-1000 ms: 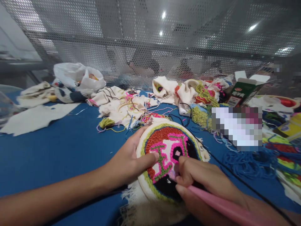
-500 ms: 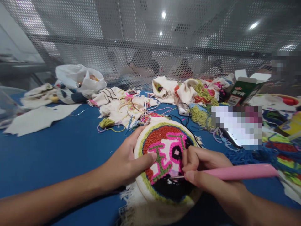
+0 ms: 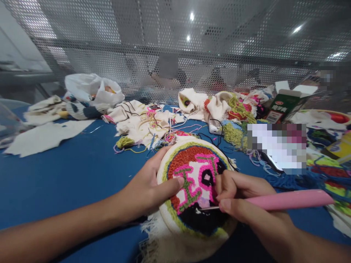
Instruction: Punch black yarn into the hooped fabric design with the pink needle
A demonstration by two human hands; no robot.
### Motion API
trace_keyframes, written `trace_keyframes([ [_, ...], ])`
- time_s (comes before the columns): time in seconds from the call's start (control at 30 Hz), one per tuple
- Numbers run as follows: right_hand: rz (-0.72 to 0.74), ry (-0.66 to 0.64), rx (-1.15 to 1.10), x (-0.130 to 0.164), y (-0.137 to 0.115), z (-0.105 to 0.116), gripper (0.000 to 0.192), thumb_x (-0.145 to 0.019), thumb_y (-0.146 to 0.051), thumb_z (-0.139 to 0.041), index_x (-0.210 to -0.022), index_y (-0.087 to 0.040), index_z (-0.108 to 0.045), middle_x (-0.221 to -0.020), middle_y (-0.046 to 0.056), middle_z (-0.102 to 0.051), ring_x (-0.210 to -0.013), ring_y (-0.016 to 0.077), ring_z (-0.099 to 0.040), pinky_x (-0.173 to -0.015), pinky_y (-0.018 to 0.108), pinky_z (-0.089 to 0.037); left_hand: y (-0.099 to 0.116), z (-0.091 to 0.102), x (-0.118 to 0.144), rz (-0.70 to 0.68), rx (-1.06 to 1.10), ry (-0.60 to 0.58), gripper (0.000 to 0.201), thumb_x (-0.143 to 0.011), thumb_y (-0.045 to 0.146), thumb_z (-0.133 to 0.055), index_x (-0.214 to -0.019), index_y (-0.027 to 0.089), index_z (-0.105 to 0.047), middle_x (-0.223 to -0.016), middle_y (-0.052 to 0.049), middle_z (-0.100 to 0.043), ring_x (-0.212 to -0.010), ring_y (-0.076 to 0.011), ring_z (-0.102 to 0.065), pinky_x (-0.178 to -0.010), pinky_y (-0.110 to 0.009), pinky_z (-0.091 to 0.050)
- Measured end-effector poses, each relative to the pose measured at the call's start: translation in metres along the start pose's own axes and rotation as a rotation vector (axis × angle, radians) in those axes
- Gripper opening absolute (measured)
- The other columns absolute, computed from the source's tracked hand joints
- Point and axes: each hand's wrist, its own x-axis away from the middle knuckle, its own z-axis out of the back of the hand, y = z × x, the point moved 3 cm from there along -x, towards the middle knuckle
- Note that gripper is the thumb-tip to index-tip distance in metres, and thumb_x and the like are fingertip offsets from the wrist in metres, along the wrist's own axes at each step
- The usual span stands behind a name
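Both hands' fingers full: left hand (image 3: 146, 191) gripping hoop (image 3: 164, 171) rim, right hand (image 3: 241, 201) pinching pink punch needle (image 3: 287, 199).

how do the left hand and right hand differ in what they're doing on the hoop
The left hand grips the embroidery hoop's rim, thumb flat on the yarn. The right hand pinches a pink punch needle, its metal tip lying sideways over the black patch. Both rest on the hoop.
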Motion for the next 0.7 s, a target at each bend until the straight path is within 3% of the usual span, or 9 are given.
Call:
trace_keyframes([
  [0.13,0.107,-0.039,0.181,0.001,-0.007,-0.004,0.019,-0.078,-0.02,-0.044,-0.059,-0.02,-0.039,-0.059,-0.002,-0.046,-0.054,0.0109,-0.041,-0.048,0.023,-0.031,0.0,0.0,0.0,-0.003,0.005,0.001,0.049,-0.074,0.02,-0.065,-0.116,0.019,-0.041,-0.097,-0.004,-0.065,-0.079,-0.0145,-0.063,-0.068,-0.02,-0.051],
  [0.3,0.379,-0.267,0.487,-0.003,-0.012,-0.018,0.013,-0.077,-0.012,-0.044,-0.067,-0.02,-0.041,-0.064,0.0,-0.049,-0.055,0.0105,-0.042,-0.05,0.022,-0.031,-0.001,0.0,0.001,-0.037,-0.03,0.022,0.051,-0.071,0.019,-0.067,-0.115,0.018,-0.042,-0.101,-0.005,-0.065,-0.087,-0.0179,-0.062,-0.072,-0.021,-0.05],
  [0.37,0.344,-0.266,0.473,-0.005,-0.011,-0.018,0.012,-0.076,-0.013,-0.046,-0.067,-0.019,-0.043,-0.064,-0.001,-0.049,-0.055,0.0099,-0.041,-0.05,0.022,-0.031,-0.001,0.0,0.001,-0.048,-0.045,0.02,0.051,-0.072,0.02,-0.066,-0.116,0.018,-0.041,-0.103,-0.005,-0.064,-0.089,-0.019,-0.062,-0.072,-0.022,-0.05],
  [0.53,0.025,-0.075,0.125,-0.004,-0.005,-0.004,0.021,-0.077,-0.023,-0.046,-0.057,-0.019,-0.039,-0.058,-0.003,-0.045,-0.055,0.0099,-0.04,-0.049,0.021,-0.031,0.0,0.001,-0.001,-0.02,-0.024,-0.026,0.049,-0.073,0.021,-0.065,-0.116,0.017,-0.04,-0.101,-0.006,-0.065,-0.082,-0.0171,-0.062,-0.071,-0.024,-0.051],
  [0.7,0.004,-0.018,-0.038,0.0,-0.001,-0.001,0.019,-0.073,-0.021,-0.047,-0.056,-0.019,-0.039,-0.058,-0.003,-0.042,-0.055,0.01,-0.037,-0.048,0.022,-0.028,-0.001,0.001,-0.001,-0.016,-0.02,-0.019,0.049,-0.073,0.023,-0.066,-0.116,0.018,-0.041,-0.099,-0.005,-0.065,-0.083,-0.0159,-0.062,-0.07,-0.022,-0.051],
])
